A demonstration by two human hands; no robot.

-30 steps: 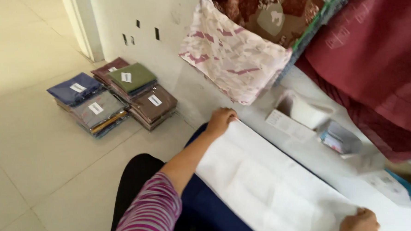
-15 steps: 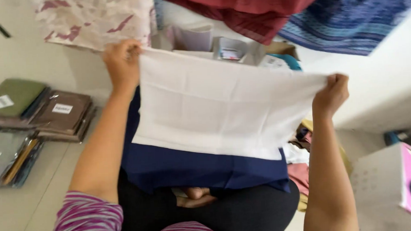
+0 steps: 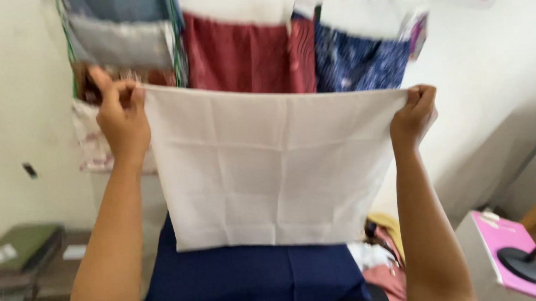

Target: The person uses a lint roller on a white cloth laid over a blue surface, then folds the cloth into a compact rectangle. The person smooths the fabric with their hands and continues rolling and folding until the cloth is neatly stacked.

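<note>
Hands up high, each pinching a top corner: left hand (image 3: pixel 121 118) and right hand (image 3: pixel 413 115) closed on the white cloth (image 3: pixel 269 168), stretched flat in the air above a navy cloth (image 3: pixel 255 277). Best to keep that top edge taut and level, grips right at the corners, creases square. Behind: hanging red fabric (image 3: pixel 245 49), blue patterned fabric (image 3: pixel 360 59). Pink box (image 3: pixel 513 248) at lower right.

Red patterned cloth (image 3: pixel 239 52) and blue printed cloth (image 3: pixel 360 62) hang against a pale wall (image 3: pixel 493 68), beside a grey cloth (image 3: pixel 119 45). Stacked fabric packets (image 3: pixel 19 257) lie low at left; a pink-topped box (image 3: pixel 513 248) carries a black stand (image 3: pixel 526 262) at right.
</note>
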